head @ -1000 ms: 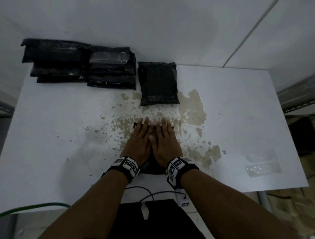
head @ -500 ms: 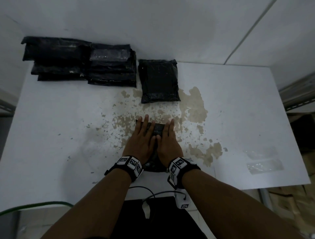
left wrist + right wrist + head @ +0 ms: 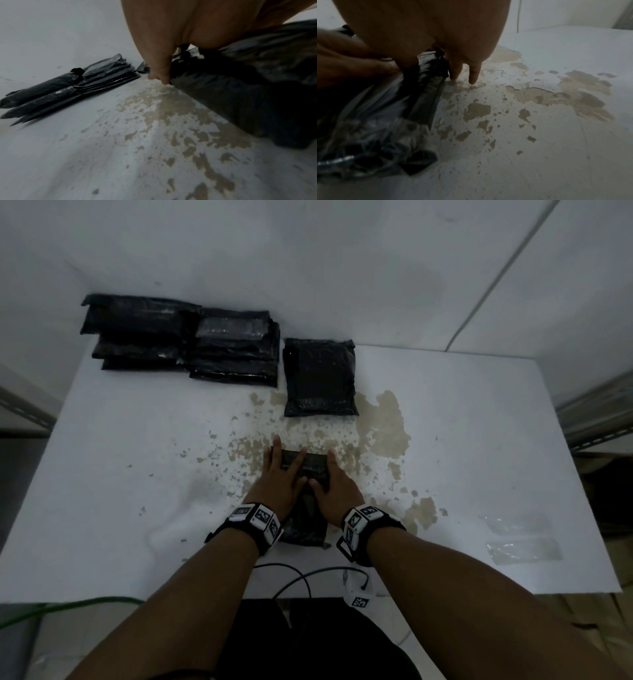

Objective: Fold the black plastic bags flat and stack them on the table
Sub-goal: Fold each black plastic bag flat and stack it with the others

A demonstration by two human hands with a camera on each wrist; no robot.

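A black plastic bag (image 3: 310,466) lies flat on the white table (image 3: 137,474), near the front middle. Both hands press down on it with straight fingers. My left hand (image 3: 279,477) covers its left side, and in the left wrist view its fingertips (image 3: 160,77) reach the table at the edge of the bag (image 3: 248,88). My right hand (image 3: 337,486) covers the right side, its fingertips (image 3: 474,77) just off the edge of the bag (image 3: 385,115). At the back stand two stacks of folded bags (image 3: 137,333) (image 3: 236,350) and one folded bag (image 3: 320,378).
Brown worn patches (image 3: 383,422) mark the table's middle. Clear plastic pieces (image 3: 520,542) lie near the right front corner. Cables (image 3: 301,577) hang over the front edge. A wall stands behind the table, and a metal shelf (image 3: 599,419) is at the right.
Both hands have slid apart from the bag's middle toward its left and right edges, so more of the bag shows between them. The stacks have not moved.
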